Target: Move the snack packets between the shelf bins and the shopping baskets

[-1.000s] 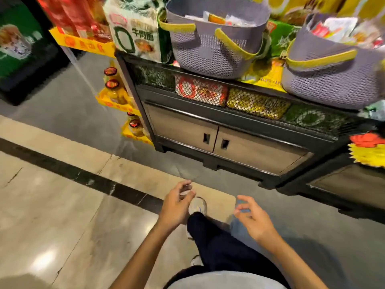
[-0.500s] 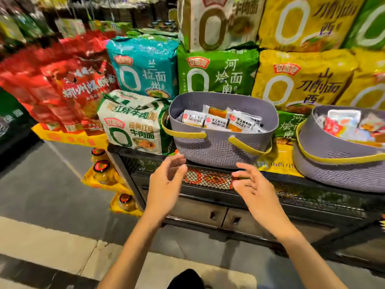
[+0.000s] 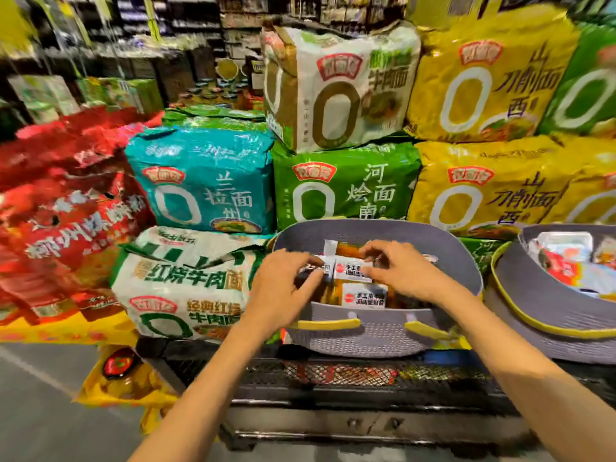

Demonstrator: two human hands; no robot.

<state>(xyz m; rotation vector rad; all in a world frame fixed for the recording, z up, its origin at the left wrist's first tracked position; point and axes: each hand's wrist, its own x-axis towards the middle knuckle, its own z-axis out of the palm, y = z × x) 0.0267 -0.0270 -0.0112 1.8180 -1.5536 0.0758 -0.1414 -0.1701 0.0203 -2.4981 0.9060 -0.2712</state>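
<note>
A grey basket with yellow handles (image 3: 376, 338) stands on the black wire shelf (image 3: 333, 375). Inside lie several small snack packets (image 3: 363, 295) with white labels. Both my hands reach into this basket. My left hand (image 3: 283, 288) has its fingers curled on a packet at the basket's left side. My right hand (image 3: 403, 268) pinches a white-labelled packet (image 3: 350, 270) near the middle. A second grey basket (image 3: 546, 315) with red and white packets (image 3: 563, 261) stands to the right.
Large noodle multipacks are stacked behind and beside the baskets: red (image 3: 66, 211), teal (image 3: 203, 181), green (image 3: 343, 185), yellow (image 3: 483, 185) and white (image 3: 186, 281). Jars on yellow trays (image 3: 120, 375) sit low at the left. Grey floor (image 3: 40, 411) lies below left.
My view rose from the floor to the shelf. Both hands lifted from waist height, moved forward over the basket's rim and took hold of packets inside.
</note>
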